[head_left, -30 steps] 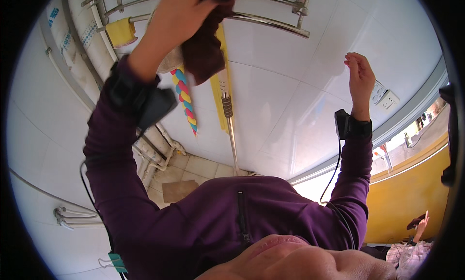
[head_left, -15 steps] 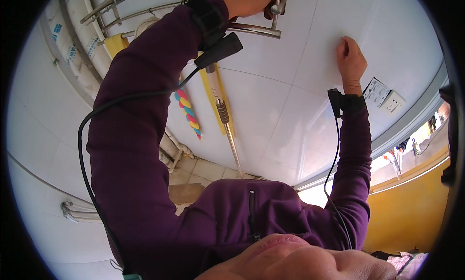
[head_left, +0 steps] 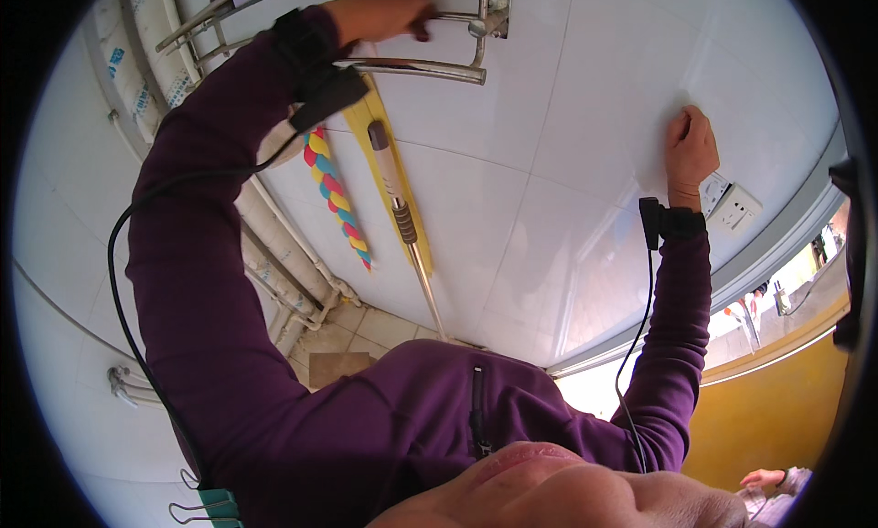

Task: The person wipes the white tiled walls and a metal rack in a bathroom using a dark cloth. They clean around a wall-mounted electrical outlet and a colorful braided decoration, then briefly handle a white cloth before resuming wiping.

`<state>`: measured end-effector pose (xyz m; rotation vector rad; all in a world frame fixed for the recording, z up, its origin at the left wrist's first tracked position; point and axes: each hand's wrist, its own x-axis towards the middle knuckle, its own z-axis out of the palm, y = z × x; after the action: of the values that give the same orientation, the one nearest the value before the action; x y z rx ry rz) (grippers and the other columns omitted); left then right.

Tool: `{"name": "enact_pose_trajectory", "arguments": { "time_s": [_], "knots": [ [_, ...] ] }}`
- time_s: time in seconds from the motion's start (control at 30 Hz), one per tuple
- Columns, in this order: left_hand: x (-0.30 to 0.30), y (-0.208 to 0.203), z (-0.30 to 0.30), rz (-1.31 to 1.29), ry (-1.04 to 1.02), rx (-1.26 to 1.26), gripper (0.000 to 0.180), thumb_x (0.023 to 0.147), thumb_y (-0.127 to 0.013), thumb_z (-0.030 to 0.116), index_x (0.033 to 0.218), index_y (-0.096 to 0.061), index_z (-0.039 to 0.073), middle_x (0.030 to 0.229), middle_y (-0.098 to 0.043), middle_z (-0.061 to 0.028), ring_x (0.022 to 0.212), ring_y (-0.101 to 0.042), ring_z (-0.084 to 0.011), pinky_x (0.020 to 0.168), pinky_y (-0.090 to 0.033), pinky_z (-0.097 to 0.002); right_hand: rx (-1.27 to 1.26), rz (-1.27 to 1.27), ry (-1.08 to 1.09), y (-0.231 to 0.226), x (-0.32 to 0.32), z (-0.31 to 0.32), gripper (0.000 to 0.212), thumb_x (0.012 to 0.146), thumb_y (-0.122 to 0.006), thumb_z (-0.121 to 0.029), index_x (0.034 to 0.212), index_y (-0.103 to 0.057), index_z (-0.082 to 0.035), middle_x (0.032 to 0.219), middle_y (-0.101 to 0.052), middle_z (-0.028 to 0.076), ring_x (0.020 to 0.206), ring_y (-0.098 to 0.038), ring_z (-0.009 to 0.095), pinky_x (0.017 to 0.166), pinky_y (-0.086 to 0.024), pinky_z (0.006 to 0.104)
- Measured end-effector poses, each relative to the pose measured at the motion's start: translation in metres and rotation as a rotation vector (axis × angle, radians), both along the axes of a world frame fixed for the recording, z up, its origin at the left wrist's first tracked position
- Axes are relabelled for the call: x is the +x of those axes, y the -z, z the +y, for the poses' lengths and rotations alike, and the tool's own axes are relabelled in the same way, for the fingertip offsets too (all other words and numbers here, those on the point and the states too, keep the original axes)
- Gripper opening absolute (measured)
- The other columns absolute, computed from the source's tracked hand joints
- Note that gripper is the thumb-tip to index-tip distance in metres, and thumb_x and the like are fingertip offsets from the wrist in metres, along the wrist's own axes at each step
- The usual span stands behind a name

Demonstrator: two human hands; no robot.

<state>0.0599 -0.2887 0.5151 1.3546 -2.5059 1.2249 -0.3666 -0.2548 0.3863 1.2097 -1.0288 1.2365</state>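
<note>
My left hand [head_left: 384,12] is up at a shiny metal wall rack [head_left: 421,68]. Its fingers curl round one of the rack's rails, close to the end bracket; what else lies under the fingers is hidden. My right hand [head_left: 692,149] is a loose fist at the white tiled wall, just above a socket plate [head_left: 734,208], with nothing seen in it. Below the rack hang a twisted pink, yellow and blue strip [head_left: 334,194] and a yellow strip [head_left: 413,219]. A metal pole with a grey grip [head_left: 403,222] leans in front of the yellow strip.
Wrapped white pipes [head_left: 128,71] run along the left corner, and a metal tap [head_left: 123,382] sticks out of the left wall. At right are a window frame [head_left: 777,240] and a yellow panel [head_left: 768,427]. Another person's hand [head_left: 762,478] shows at lower right.
My left hand has slid left along the rack, away from its end bracket. My right fist has moved slightly right and down. The other person's hand has come into view.
</note>
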Motion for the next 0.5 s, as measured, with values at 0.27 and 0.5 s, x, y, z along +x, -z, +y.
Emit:
{"name": "enact_pose_trajectory", "arguments": {
  "time_s": [0.27, 0.5],
  "knots": [
    [-0.028, -0.008, 0.002, 0.246, 0.206, 0.409, 0.036, 0.076, -0.06, 0.028, 0.108, -0.055, 0.013, 0.11, -0.055, -0.02, 0.102, -0.052, -0.037, 0.084, -0.041, -0.0471, -0.045, 0.027, -0.072, -0.002, 0.004, 0.004, 0.011, 0.076, -0.06, -0.008, 0.086, -0.059, -0.012, 0.067, -0.056, 0.001, 0.057, -0.056, 0.019, 0.049, -0.045, 0.03],
    [0.116, -0.007, -0.034, 0.166, 0.135, 0.157, 0.035, 0.07, -0.06, 0.002, 0.104, -0.052, 0.007, 0.089, -0.058, -0.0143, 0.087, -0.055, -0.0335, 0.072, -0.045, -0.0382, -0.024, 0.027, -0.067, -0.001, 0.005, 0.004, 0.011, 0.077, -0.059, -0.006, 0.087, -0.059, -0.011, 0.069, -0.058, 0.003, 0.056, -0.055, 0.02, 0.05, -0.045, 0.0281]
  ]
}}
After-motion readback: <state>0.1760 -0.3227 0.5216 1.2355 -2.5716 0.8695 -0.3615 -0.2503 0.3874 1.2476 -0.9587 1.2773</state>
